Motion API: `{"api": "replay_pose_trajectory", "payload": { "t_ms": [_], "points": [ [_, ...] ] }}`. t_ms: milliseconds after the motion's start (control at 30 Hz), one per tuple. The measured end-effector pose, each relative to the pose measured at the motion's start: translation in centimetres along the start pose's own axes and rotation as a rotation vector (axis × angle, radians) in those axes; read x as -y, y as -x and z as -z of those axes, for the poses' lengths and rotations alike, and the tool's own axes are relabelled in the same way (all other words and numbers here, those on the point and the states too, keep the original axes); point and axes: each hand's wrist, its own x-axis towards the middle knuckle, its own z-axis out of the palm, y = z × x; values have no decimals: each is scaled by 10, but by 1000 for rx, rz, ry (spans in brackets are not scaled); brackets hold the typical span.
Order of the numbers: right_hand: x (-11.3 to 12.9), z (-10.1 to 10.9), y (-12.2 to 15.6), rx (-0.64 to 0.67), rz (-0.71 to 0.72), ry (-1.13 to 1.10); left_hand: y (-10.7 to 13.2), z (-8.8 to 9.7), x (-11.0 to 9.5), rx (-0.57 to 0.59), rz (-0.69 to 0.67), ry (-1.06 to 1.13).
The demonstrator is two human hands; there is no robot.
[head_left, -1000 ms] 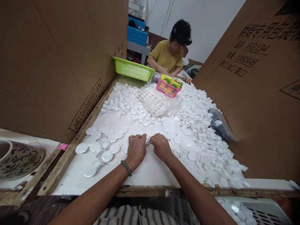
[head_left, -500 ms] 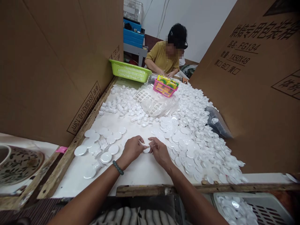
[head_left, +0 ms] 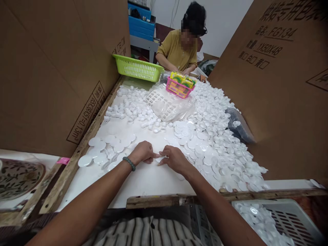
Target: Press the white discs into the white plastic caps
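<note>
A small round white plastic disc [head_left: 159, 159] is held between my two hands just above the white tabletop. My right hand [head_left: 174, 158] pinches it from the right, thumb below and fingers above. My left hand [head_left: 144, 152], with a beaded bracelet on the wrist, is closed, and its fingertips meet the disc's left side. The fingers partly hide the disc. Loose white discs [head_left: 101, 158] lie left of my left hand. A spread of overlapping white discs [head_left: 196, 150] lies close to my right hand.
Small white plastic pieces [head_left: 217, 119] cover the table's right and far parts. A clear plastic bag [head_left: 176, 111] and a pink basket [head_left: 178, 91] of yellow packs sit mid-table. Beyond are a green basket [head_left: 138, 70] and a co-worker [head_left: 179, 48]. Cardboard walls [head_left: 58, 68] flank the table.
The view has tilted slightly down. My left hand has turned, its index finger now reaching across to the disc. My right hand's grip on the disc has shifted.
</note>
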Motion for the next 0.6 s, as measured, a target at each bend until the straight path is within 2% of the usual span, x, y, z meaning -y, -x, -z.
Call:
{"api": "replay_pose_trajectory", "payload": {
  "t_ms": [133,200,300,367,433,533,600],
  "points": [
    [2,0,1,1,4,26,2,-7,11,-30,-74,97],
    [4,-4,6,-48,-9,36,2,-13,17,-71,-124,166],
    [11,-13,15,-149,-110,96,2,-20,25,-151,-176,279],
    [15,-17,20,-191,-157,106,4,-21,29,-165,-189,337],
    [17,-16,21,-185,-107,59,7,-21,30,-145,-196,373],
    [16,-11,17,-105,45,-18,12,-20,28,-105,-208,413],
    [14,-8,12,-64,63,-13,14,-19,26,-90,-197,452]
  ]
}}
